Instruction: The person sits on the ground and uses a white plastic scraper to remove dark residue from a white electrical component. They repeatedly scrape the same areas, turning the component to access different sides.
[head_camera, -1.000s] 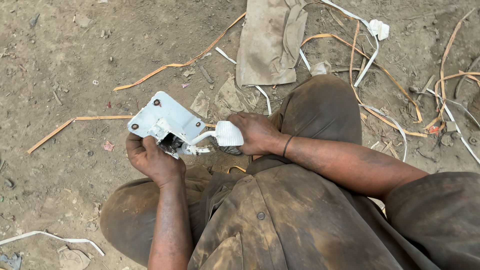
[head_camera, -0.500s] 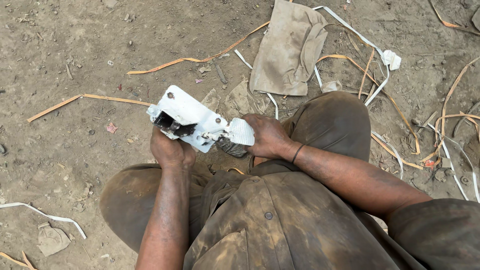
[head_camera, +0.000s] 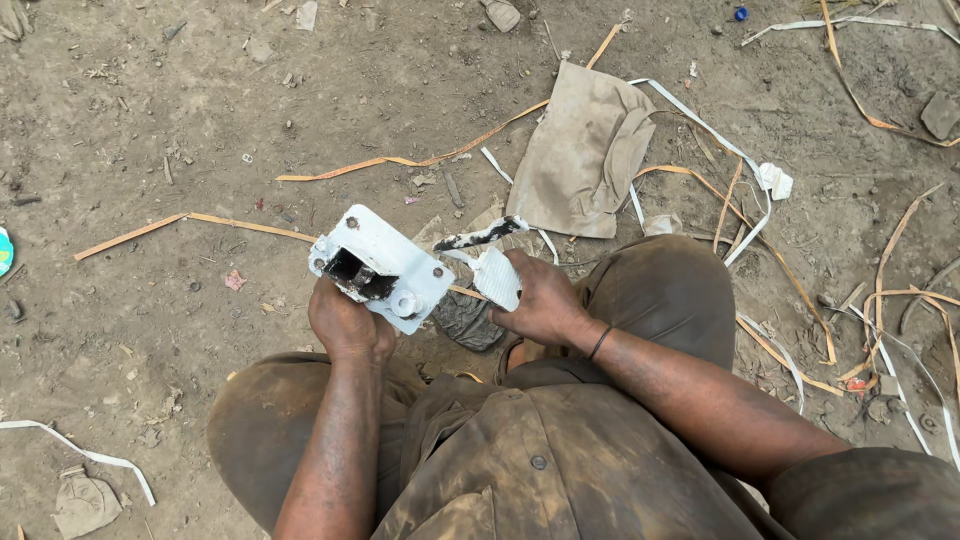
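Head view: bare dirt ground (head_camera: 150, 120), strewn with tan strips (head_camera: 420, 160) and white strips. Landmark is the white metal bracket (head_camera: 385, 265), held above the knees. Left hand (head_camera: 345, 325) is clenched under it. Right hand (head_camera: 540, 300), just right of the bracket, is closed on a white ribbed piece (head_camera: 497, 277). A crumpled tan cloth (head_camera: 580, 150) lies beyond the bracket, up-right.

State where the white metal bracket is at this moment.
In the head view, the white metal bracket sits left of centre, gripped from below by the left hand, above the person's knees, near the right hand.
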